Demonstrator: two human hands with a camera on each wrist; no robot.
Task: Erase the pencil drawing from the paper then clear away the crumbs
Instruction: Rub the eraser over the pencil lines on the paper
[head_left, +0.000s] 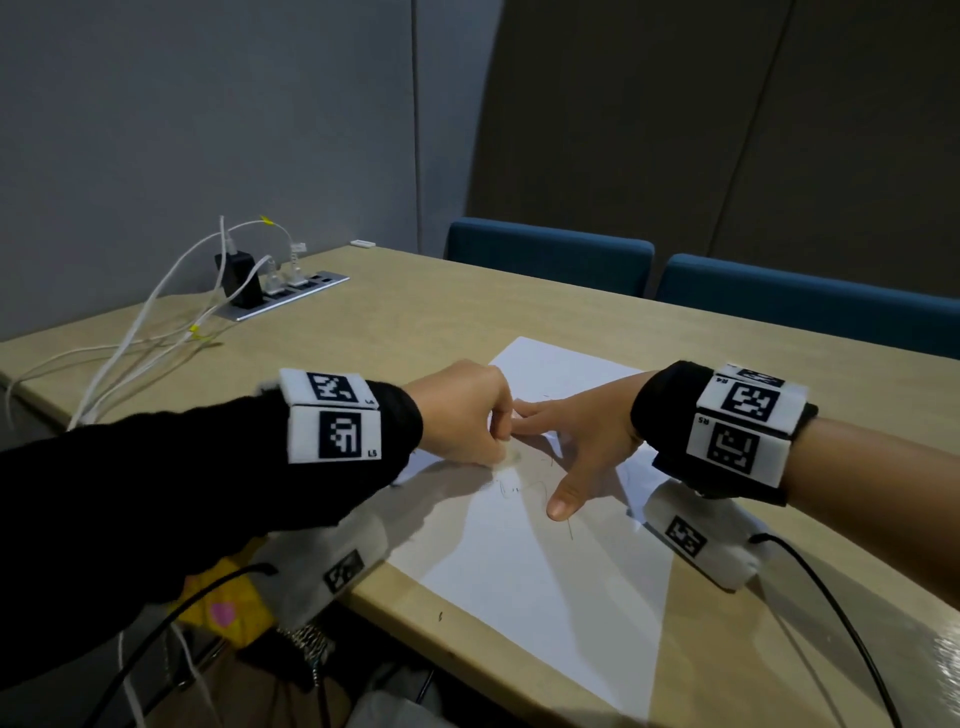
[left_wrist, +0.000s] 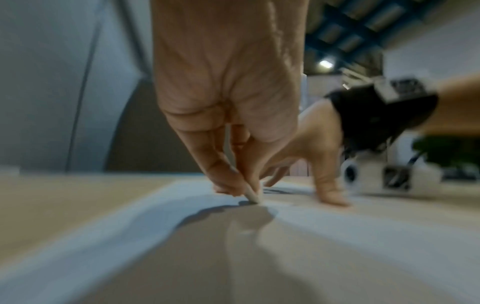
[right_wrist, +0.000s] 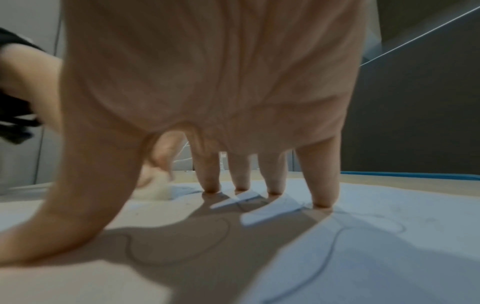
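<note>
Centrally, left hand (head_left: 462, 415) pinches eraser (left_wrist: 252, 196), tip touching paper (head_left: 545, 582); right hand (head_left: 582, 441), fingers spread, presses the sheet just right of it, over pencil drawing (right_wrist: 337, 246).

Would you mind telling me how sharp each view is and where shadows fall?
Head view: mostly sharp, both hands cast shadows onto the paper. Left wrist view: blurred, dark shadow beneath the eraser. Right wrist view: soft, finger shadows over the pencil lines.
</note>
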